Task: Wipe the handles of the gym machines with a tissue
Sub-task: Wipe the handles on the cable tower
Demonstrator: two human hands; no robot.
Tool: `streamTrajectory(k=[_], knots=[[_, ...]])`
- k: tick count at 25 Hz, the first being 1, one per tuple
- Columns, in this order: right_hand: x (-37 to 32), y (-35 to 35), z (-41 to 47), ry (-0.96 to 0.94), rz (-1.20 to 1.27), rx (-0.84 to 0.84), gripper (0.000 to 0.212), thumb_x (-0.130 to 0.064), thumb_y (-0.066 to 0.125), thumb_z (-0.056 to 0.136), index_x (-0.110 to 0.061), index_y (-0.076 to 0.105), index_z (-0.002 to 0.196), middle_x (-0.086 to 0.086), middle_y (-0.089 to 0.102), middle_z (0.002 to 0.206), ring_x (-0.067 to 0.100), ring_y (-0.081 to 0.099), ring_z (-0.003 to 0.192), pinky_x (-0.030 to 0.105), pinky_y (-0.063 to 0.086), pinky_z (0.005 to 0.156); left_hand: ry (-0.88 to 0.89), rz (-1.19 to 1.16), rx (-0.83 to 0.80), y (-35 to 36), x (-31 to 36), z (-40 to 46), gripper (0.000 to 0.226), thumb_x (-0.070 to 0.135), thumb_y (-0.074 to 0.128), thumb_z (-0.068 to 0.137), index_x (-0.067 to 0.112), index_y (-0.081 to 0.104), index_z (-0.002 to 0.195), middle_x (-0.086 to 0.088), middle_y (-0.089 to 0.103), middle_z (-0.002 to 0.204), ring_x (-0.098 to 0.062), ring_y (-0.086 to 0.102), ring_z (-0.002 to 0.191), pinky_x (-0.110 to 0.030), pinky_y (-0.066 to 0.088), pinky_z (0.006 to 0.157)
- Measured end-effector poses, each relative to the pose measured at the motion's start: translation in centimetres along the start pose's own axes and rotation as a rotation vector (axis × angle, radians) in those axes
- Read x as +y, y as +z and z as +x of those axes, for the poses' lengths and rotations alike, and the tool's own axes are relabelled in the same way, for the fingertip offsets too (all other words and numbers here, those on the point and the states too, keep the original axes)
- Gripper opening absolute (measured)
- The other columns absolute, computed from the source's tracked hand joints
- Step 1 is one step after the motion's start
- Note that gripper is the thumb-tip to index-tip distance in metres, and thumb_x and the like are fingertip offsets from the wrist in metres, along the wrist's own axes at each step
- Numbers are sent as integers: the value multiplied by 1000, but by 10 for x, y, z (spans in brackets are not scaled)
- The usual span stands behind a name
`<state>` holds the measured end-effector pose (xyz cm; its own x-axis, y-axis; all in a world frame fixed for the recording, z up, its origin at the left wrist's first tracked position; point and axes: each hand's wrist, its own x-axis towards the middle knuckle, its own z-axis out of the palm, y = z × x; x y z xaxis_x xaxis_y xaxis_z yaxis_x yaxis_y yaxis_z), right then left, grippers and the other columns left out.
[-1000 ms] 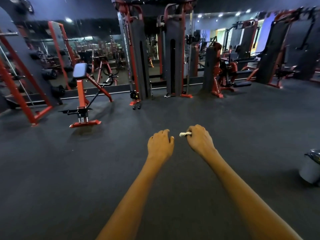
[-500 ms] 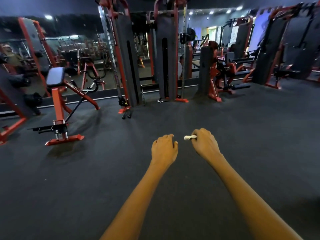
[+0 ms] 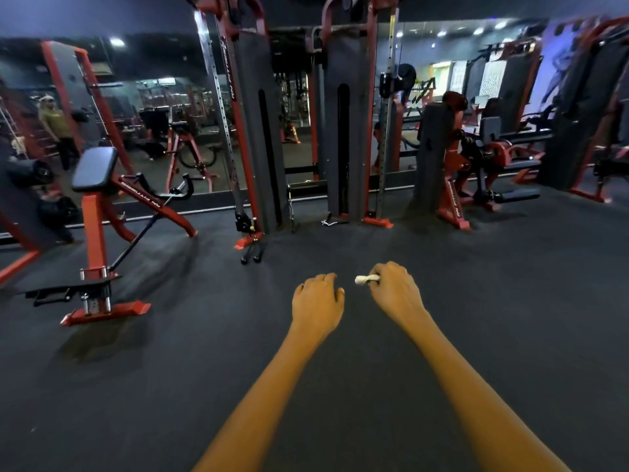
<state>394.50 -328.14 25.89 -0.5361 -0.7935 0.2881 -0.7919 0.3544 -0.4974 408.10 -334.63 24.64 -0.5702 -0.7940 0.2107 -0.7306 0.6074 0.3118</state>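
The right hand (image 3: 394,291) pinches a tissue (image 3: 367,279) twisted into a small white roll, held out over the dark, grainy rubber floor (image 3: 510,301). The left hand (image 3: 316,303) hangs beside it, fingers loosely curled, empty. Red steel machines (image 3: 252,131) with black padding stand well ahead.
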Motion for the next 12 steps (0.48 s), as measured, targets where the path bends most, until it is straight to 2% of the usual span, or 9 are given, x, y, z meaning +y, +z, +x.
streamTrajectory(k=[6,12], knots=[[28,80,241,-7,-35,-2,16,-11,51,90,-10,65,97,8,57,100,23,55,82,29,38,62,1,-18,19,53,-47,241,38,29,44,100,13,52,133,-4,58,131,-23,55,117,-35,41,97],[43,126,476,31,-57,3,16,-11,53,89,-11,65,98,8,59,103,25,58,88,29,36,63,35,-25,10,76,-74,490,42,31,43,100,14,48,138,-5,55,136,-24,53,122,-38,41,101]])
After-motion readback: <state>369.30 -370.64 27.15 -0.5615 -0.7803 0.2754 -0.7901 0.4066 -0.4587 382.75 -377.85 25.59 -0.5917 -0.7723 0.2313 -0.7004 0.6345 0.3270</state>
